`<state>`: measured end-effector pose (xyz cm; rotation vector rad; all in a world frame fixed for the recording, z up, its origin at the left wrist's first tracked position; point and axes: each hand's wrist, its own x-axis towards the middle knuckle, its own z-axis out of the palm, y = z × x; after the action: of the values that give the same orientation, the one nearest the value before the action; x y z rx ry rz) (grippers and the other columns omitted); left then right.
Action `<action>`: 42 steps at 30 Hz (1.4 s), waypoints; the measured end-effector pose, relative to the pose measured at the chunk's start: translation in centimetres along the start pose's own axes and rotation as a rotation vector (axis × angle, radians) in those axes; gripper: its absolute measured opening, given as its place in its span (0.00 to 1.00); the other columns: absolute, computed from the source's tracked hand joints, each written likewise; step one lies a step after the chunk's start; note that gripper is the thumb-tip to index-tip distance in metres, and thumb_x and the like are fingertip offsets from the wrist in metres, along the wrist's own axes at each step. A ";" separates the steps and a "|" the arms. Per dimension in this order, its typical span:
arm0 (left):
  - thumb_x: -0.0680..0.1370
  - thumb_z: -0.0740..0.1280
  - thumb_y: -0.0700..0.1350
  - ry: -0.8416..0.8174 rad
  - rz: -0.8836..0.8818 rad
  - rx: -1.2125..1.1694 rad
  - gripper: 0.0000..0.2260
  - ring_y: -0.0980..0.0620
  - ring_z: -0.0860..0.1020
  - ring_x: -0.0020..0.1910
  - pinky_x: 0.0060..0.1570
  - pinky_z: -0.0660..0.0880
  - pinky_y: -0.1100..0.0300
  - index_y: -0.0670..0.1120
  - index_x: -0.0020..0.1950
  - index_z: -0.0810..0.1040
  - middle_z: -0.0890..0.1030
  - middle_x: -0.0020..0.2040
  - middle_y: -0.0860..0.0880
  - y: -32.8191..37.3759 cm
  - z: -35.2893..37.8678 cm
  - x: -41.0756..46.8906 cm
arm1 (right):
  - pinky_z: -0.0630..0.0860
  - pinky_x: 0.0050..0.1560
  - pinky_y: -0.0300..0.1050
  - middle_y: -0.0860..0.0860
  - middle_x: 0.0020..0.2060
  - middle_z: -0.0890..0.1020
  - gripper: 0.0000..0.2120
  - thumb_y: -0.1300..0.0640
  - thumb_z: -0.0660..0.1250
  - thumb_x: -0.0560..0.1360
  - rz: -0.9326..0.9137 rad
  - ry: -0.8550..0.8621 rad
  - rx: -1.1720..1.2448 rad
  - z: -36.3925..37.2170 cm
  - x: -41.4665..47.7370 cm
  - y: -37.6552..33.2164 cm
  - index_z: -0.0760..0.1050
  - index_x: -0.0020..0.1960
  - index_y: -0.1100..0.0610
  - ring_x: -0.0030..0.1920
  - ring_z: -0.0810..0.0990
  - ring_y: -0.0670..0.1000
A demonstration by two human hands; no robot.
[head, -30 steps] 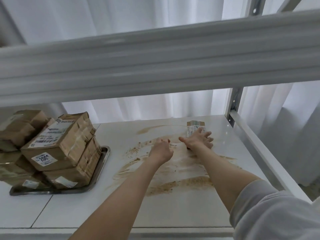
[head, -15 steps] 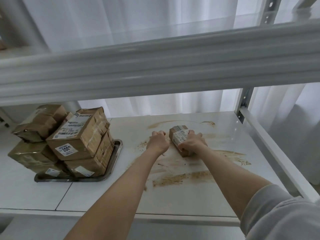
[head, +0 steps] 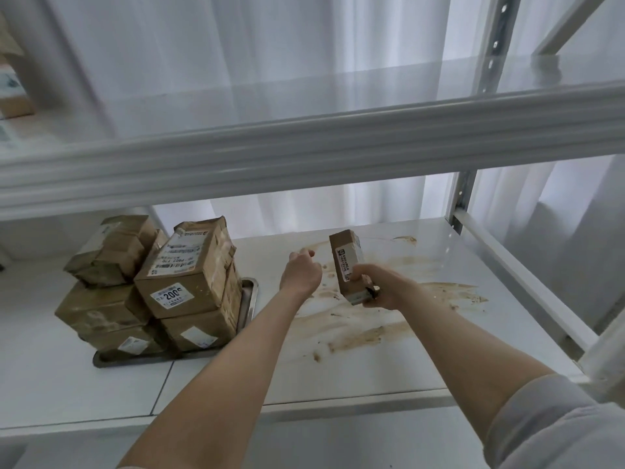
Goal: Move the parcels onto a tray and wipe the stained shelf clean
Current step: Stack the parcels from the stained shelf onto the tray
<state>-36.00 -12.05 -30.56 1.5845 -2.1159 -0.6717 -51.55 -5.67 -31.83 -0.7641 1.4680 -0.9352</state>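
Seen from my head camera, the white shelf [head: 372, 374] is smeared with a brown stain [head: 355, 336] to the right of the metal tray [head: 252, 292], which carries the stacked parcels [head: 189, 275]. My right hand [head: 378, 287] grips one small parcel [head: 346, 262], lifted above the stain. My left hand [head: 301, 274] is a curled fist holding nothing, between the tray and that parcel. White curtains [head: 236, 62] hang behind the tray, with an upper shelf [head: 304, 147] above it
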 end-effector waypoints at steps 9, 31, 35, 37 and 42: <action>0.78 0.58 0.37 0.019 0.141 -0.084 0.17 0.47 0.74 0.61 0.61 0.71 0.55 0.41 0.67 0.71 0.75 0.64 0.43 -1.8 -2.4 -0.7 | 0.72 0.53 0.47 0.53 0.46 0.79 0.09 0.60 0.65 0.73 -0.036 0.020 0.028 4.1 -1.7 0.2 0.72 0.53 0.54 0.46 0.78 0.53; 0.72 0.70 0.54 0.124 0.118 -0.154 0.23 0.50 0.77 0.57 0.56 0.75 0.54 0.48 0.64 0.74 0.79 0.59 0.50 -0.4 -2.3 -3.4 | 0.77 0.58 0.53 0.50 0.51 0.78 0.32 0.64 0.76 0.67 -0.281 0.399 -0.245 5.2 -2.1 0.6 0.62 0.63 0.57 0.54 0.78 0.53; 0.73 0.70 0.51 0.141 0.094 -0.144 0.22 0.49 0.77 0.58 0.56 0.74 0.54 0.48 0.65 0.73 0.78 0.60 0.49 -0.1 -1.8 -3.7 | 0.78 0.49 0.45 0.50 0.50 0.77 0.26 0.67 0.74 0.69 -0.316 0.407 -0.296 4.6 -2.4 0.2 0.65 0.61 0.60 0.52 0.77 0.52; 0.73 0.70 0.49 0.155 0.090 -0.149 0.21 0.49 0.78 0.57 0.54 0.74 0.54 0.49 0.66 0.72 0.78 0.61 0.49 -0.2 -1.8 -3.9 | 0.76 0.46 0.41 0.50 0.50 0.77 0.20 0.67 0.72 0.71 -0.339 0.418 -0.339 4.2 -2.5 -0.1 0.67 0.58 0.59 0.50 0.76 0.51; 0.74 0.68 0.46 0.146 0.111 -0.141 0.23 0.49 0.80 0.54 0.52 0.77 0.53 0.52 0.69 0.70 0.79 0.59 0.48 -0.2 -2.3 -4.2 | 0.78 0.50 0.45 0.52 0.47 0.79 0.12 0.63 0.70 0.73 -0.390 0.440 -0.387 3.7 -2.2 -0.3 0.70 0.53 0.58 0.49 0.79 0.52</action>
<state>-33.37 -8.34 -28.95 1.3868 -1.9878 -0.6335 -47.67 -4.34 -30.58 -1.2140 1.9620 -1.1794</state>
